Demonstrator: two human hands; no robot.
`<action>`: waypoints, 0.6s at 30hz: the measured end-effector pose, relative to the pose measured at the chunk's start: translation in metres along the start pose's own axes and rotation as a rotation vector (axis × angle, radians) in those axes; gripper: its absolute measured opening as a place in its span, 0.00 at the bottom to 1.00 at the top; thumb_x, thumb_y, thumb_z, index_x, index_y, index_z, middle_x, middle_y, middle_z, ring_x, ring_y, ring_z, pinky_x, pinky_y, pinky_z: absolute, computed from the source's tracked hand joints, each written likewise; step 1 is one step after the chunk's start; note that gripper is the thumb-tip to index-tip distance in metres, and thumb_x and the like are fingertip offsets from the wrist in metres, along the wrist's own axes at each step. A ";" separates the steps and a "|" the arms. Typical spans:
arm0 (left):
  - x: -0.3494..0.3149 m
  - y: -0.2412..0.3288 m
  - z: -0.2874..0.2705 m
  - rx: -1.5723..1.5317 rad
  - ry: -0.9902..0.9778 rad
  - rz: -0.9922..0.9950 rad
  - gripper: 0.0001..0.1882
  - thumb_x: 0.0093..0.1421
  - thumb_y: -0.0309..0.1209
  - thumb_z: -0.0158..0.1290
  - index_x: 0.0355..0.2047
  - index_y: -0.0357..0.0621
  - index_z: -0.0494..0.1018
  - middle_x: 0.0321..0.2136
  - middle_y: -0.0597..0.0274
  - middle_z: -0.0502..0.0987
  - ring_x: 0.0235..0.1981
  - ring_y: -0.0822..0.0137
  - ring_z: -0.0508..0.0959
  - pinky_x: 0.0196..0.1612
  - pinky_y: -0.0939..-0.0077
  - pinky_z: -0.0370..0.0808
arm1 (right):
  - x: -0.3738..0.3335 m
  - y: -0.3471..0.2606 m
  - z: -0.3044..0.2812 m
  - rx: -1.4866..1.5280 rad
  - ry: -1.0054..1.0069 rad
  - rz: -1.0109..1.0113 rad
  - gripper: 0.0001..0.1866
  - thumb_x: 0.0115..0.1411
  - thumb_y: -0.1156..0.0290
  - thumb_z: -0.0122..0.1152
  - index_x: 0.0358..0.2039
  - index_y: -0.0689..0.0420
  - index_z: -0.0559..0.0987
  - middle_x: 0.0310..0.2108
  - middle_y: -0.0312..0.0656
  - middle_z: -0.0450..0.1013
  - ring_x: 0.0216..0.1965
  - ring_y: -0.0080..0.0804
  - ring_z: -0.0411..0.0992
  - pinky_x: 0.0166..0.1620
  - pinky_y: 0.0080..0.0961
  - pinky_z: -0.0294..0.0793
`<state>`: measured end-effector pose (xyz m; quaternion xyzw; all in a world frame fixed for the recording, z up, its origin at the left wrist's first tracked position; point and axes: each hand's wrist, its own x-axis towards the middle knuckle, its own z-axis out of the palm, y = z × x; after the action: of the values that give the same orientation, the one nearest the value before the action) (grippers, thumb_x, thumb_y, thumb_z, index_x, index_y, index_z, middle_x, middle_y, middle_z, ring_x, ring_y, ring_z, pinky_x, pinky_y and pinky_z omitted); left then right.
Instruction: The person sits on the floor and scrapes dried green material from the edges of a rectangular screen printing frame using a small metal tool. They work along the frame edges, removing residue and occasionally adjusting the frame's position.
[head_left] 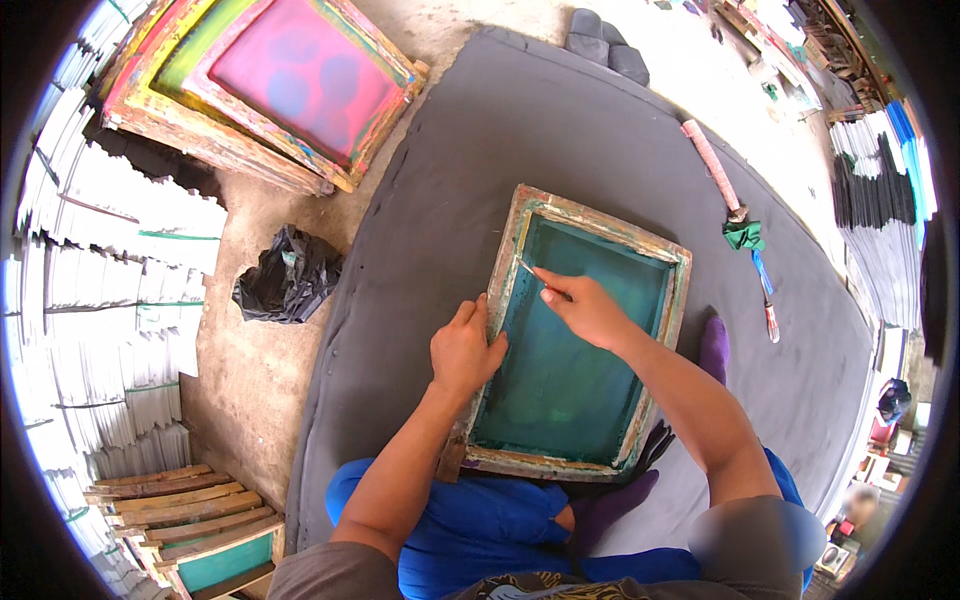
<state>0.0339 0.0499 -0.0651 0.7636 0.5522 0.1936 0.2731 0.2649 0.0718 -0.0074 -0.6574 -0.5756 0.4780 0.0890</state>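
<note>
A screen-printing frame (612,221) with paint-crusted wooden sides lies in front of me, its mesh (560,385) coated dark green. My left hand (466,345) grips the frame's left side, thumb along the inner edge and fingers toward the outside. Pinched in my right hand (592,312) is a slim hand tool (526,267) with a pale, narrow tip and a reddish-brown handle. Its tip meets the inner left edge of the frame, near the upper left corner. Whether it is a blade or a brush is too small to tell.
Dark padded mat (440,170) lies under the frame. To its right are a pink roll (710,165), a green cloth (743,235) and a blue-handled tool (765,280). A black plastic bag (288,273), colourful stacked screens (300,80) and more wooden frames (190,515) stand left.
</note>
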 end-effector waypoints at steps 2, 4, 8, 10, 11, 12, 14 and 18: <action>0.000 0.001 0.000 0.007 -0.011 -0.005 0.36 0.54 0.37 0.66 0.61 0.34 0.73 0.42 0.55 0.77 0.34 0.52 0.84 0.35 0.57 0.81 | 0.003 0.010 0.002 0.233 -0.043 0.004 0.23 0.77 0.59 0.51 0.71 0.41 0.72 0.30 0.49 0.78 0.32 0.53 0.78 0.37 0.49 0.77; 0.000 0.001 -0.004 0.023 -0.031 -0.024 0.36 0.54 0.37 0.66 0.61 0.34 0.73 0.42 0.56 0.77 0.33 0.52 0.84 0.35 0.57 0.81 | 0.005 0.014 0.001 0.311 -0.097 0.066 0.24 0.77 0.60 0.53 0.72 0.39 0.71 0.18 0.40 0.69 0.18 0.38 0.69 0.25 0.36 0.72; 0.000 0.000 -0.003 0.025 -0.012 -0.012 0.36 0.54 0.38 0.66 0.62 0.35 0.73 0.41 0.56 0.77 0.33 0.52 0.83 0.35 0.57 0.82 | 0.004 0.029 0.013 -0.494 0.247 -0.325 0.26 0.78 0.59 0.52 0.74 0.43 0.68 0.20 0.31 0.64 0.18 0.23 0.61 0.21 0.27 0.64; -0.001 0.000 0.000 0.031 0.015 0.009 0.35 0.54 0.38 0.66 0.61 0.35 0.74 0.41 0.56 0.77 0.32 0.52 0.83 0.34 0.57 0.82 | 0.008 0.029 0.012 -0.141 0.147 -0.279 0.27 0.78 0.58 0.52 0.74 0.45 0.67 0.21 0.36 0.72 0.21 0.28 0.71 0.26 0.33 0.73; -0.002 0.000 0.000 0.025 0.002 -0.011 0.36 0.54 0.38 0.66 0.61 0.36 0.74 0.41 0.55 0.78 0.33 0.51 0.84 0.35 0.57 0.82 | 0.009 0.027 0.010 0.051 0.037 -0.131 0.26 0.78 0.58 0.51 0.74 0.43 0.67 0.22 0.40 0.73 0.22 0.33 0.73 0.26 0.36 0.74; -0.002 0.000 -0.001 0.018 -0.011 -0.031 0.36 0.53 0.38 0.67 0.61 0.36 0.74 0.40 0.55 0.78 0.35 0.50 0.84 0.37 0.56 0.82 | 0.009 0.025 0.007 0.241 -0.074 0.018 0.26 0.78 0.57 0.51 0.73 0.40 0.68 0.23 0.44 0.75 0.23 0.38 0.76 0.27 0.39 0.75; 0.001 0.003 -0.003 0.010 -0.031 -0.051 0.37 0.52 0.39 0.68 0.61 0.37 0.74 0.40 0.54 0.79 0.36 0.49 0.84 0.38 0.56 0.82 | 0.007 0.018 0.001 0.497 -0.190 0.216 0.25 0.77 0.58 0.52 0.72 0.38 0.69 0.25 0.46 0.76 0.24 0.42 0.77 0.29 0.42 0.77; 0.003 0.005 -0.005 0.009 -0.044 -0.054 0.37 0.53 0.39 0.67 0.61 0.37 0.74 0.40 0.53 0.79 0.36 0.49 0.84 0.39 0.56 0.82 | 0.006 0.027 0.007 0.139 0.040 -0.062 0.26 0.76 0.58 0.53 0.73 0.37 0.69 0.30 0.49 0.80 0.29 0.41 0.80 0.32 0.41 0.78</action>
<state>0.0351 0.0532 -0.0580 0.7538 0.5673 0.1669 0.2865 0.2772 0.0648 -0.0325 -0.6409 -0.5595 0.5005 0.1606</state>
